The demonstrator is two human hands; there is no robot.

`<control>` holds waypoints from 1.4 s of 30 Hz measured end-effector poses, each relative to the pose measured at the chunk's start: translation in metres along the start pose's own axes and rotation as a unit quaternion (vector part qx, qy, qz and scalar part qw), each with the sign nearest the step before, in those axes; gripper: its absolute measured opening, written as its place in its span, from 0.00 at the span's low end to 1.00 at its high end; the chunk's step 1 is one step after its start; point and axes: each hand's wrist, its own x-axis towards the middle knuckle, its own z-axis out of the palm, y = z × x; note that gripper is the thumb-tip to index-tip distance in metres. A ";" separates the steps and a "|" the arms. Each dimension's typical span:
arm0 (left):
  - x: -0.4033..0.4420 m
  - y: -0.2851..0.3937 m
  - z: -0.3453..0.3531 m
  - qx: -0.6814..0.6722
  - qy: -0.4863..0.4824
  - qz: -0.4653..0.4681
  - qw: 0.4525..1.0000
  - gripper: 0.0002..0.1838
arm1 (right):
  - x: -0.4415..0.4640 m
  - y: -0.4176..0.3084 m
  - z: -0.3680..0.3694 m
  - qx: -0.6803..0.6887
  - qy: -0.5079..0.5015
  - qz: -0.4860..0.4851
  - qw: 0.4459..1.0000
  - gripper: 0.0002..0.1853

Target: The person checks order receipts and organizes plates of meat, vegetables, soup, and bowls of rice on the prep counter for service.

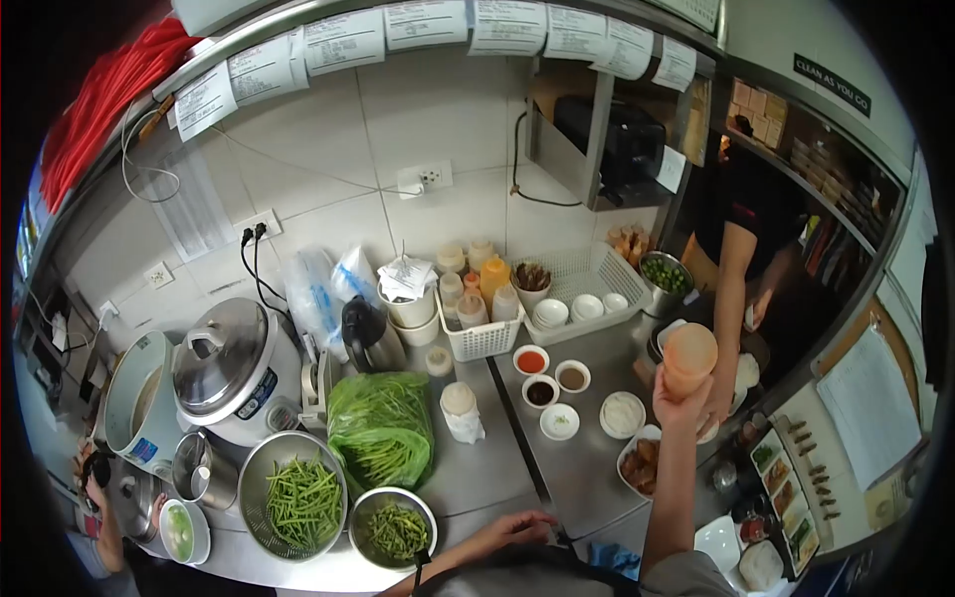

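Raised at the right, my right hand (680, 400) is wrapped round a translucent orange plastic cup (690, 353). A white bowl of browned food pieces (642, 464) sits left of my forearm, and a bowl of white rice (623, 414) stands beyond it. My left hand (519, 529) lies low over the steel counter's front edge, fingers stretched out, holding nothing. Near it are a metal bowl of cut green vegetables (396, 527) and a white-wrapped bottle (461, 410). Small sauce dishes, including a red one (531, 361) and a dark one (540, 391), sit on the counter ahead.
A co-worker's arm (734, 289) reaches down close behind my right hand. Left are a rice cooker (234, 370), a colander of green beans (298, 502) and a green bag of vegetables (381, 423). Baskets of bottles (484, 338) line the wall. Another person's hand (95, 488) shows far left.
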 end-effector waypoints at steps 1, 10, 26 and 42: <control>0.001 -0.004 0.004 0.029 0.003 -0.014 0.999 0.17 | -0.004 -0.008 -0.011 -0.009 -0.011 -0.043 0.999 0.24; 0.023 -0.024 0.039 0.028 0.003 -0.055 0.998 0.15 | -0.101 0.002 -0.066 -0.614 -0.254 -0.460 0.589 0.40; -0.017 -0.035 0.013 0.091 0.116 -0.037 0.988 0.13 | -0.114 0.080 -0.154 -0.619 -0.203 -0.332 0.682 0.51; -0.051 -0.029 -0.034 -0.046 0.134 -0.018 0.990 0.13 | -0.037 0.071 -0.103 -0.927 -0.246 0.034 0.282 0.47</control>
